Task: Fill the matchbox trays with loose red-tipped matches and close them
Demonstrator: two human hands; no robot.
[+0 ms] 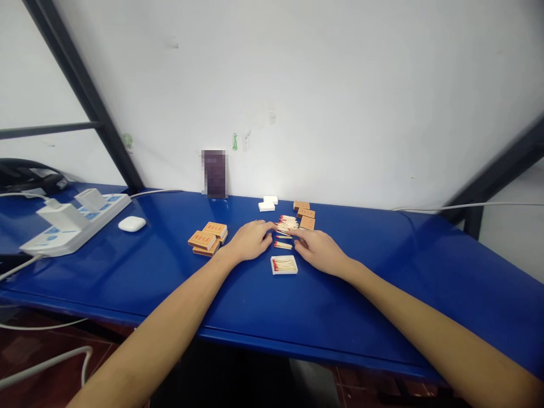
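A pile of matches point(289, 222) with red heads pointing left lies between my two hands. My left hand point(251, 239) rests at its left side, index finger stretched to the match heads, other fingers partly bent. From the right, my right hand point(321, 249) reaches out an index finger that touches the plain ends of the matches. Neither hand appears to grip anything. A few matches point(283, 245) lie apart, just nearer to me than the pile. Closest to me is a white matchbox tray point(284, 272) with several matches in it, their heads to the left.
Stacked orange matchboxes point(203, 240) stand left of my left hand. Orange matchbox sleeves point(306, 213) and white trays point(267, 207) lie behind the pile. On the blue table point(255, 306) are a white earbud case point(132, 224) and a power strip point(70, 238). A dark pixelated object leans on the wall.
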